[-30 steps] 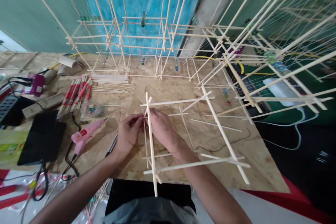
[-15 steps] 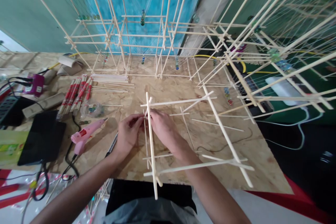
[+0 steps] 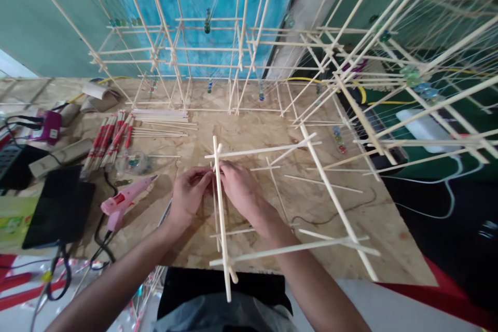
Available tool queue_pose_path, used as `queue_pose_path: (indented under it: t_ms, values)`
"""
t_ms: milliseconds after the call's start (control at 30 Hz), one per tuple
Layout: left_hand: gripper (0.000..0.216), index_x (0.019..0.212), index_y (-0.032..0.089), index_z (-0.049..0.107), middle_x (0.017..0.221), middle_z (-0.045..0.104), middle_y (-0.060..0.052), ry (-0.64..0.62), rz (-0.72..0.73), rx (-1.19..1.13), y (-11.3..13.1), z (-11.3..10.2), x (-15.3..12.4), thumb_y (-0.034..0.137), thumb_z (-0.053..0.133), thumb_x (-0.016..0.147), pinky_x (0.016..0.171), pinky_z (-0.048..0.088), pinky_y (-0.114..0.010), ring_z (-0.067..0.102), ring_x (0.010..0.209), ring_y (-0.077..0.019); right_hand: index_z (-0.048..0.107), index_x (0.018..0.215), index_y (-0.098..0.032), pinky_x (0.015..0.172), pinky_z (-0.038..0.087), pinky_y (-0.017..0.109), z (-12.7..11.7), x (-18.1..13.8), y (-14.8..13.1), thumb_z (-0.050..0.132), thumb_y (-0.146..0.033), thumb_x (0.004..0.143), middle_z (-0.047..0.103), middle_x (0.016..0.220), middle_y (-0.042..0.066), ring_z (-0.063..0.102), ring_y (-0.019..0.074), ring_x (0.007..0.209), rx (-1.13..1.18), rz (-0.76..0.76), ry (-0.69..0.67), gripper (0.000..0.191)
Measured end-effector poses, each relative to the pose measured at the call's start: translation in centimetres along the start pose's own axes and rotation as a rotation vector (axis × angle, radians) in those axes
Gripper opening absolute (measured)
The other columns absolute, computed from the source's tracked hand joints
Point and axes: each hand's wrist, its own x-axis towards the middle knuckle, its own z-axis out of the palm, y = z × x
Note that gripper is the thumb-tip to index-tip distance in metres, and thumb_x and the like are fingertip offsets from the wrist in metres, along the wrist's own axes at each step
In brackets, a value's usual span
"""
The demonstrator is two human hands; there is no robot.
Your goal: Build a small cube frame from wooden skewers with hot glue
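Sitting at the far left of the chipboard table [image 3: 249, 135], a black power strip [image 3: 10, 158] lies near a magenta plug-in device [image 3: 50, 127], with a black tablet [image 3: 58, 207] below them. To their right lie red-wrapped bundles of sticks [image 3: 107, 145], with a small plastic bag of marbles [image 3: 134, 163] beside them and a pile of loose bamboo sticks [image 3: 159, 116] just above. A pink glue gun [image 3: 122, 202] lies on its side near the front, its nozzle pointing right and its cable trailing off the table edge.

Next comes the left hand [image 3: 189, 199], its fingers curled closed and pressed against a long upright-looking stick of the bamboo stick frame [image 3: 221, 218], close to a joint. The frame rests on the table with crosspieces running right to a second long stick, and its near end juts past the front edge. The right hand [image 3: 243, 192] comes in from the other side, fingers bent closed over the same joint, so the two hands nearly meet with the stick between them. Further right, a few marbles [image 3: 338, 140] lie on the table, beneath taller finished stick frames [image 3: 389, 62] strung with thread.
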Motion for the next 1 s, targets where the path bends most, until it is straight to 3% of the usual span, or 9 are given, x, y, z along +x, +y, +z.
queue_pose_path:
  t_ms: [400,700,1000]
  values:
    - [0.034,0.093,0.013,0.073,0.085,0.077,-0.009,-0.033,-0.084,-0.113,-0.5,0.1,0.8,0.04,0.086,0.076,0.065,0.057,-0.031,0.072,0.071,-0.0196,0.069,0.116,-0.02,0.083,0.053,0.028,-0.2,-0.1,-0.3,0.051,-0.013,0.102,0.077,0.117,0.009,0.073,0.0214,0.101,-0.011,0.009,-0.011,0.024]
    - [0.04,0.091,0.013,0.07,0.081,0.077,-0.01,-0.118,-0.255,-0.095,2.0,-0.4,0.9,0.04,0.091,0.07,0.067,0.062,-0.033,0.074,0.069,-0.0207,0.069,0.119,-0.019,0.081,0.053,0.028,-0.6,-0.1,-0.6,0.049,-0.007,0.101,0.077,0.118,0.01,0.073,0.0219,0.101,-0.015,0.035,-0.053,0.03]
    - [0.036,0.088,0.01,0.071,0.081,0.078,-0.015,-0.107,-0.319,-0.063,1.8,-0.4,1.6,0.039,0.087,0.076,0.069,0.063,-0.035,0.076,0.07,-0.0229,0.068,0.12,-0.018,0.081,0.053,0.029,-0.2,-0.2,-0.2,0.049,-0.007,0.101,0.077,0.115,0.011,0.074,0.022,0.099,-0.009,0.003,-0.028,0.03]
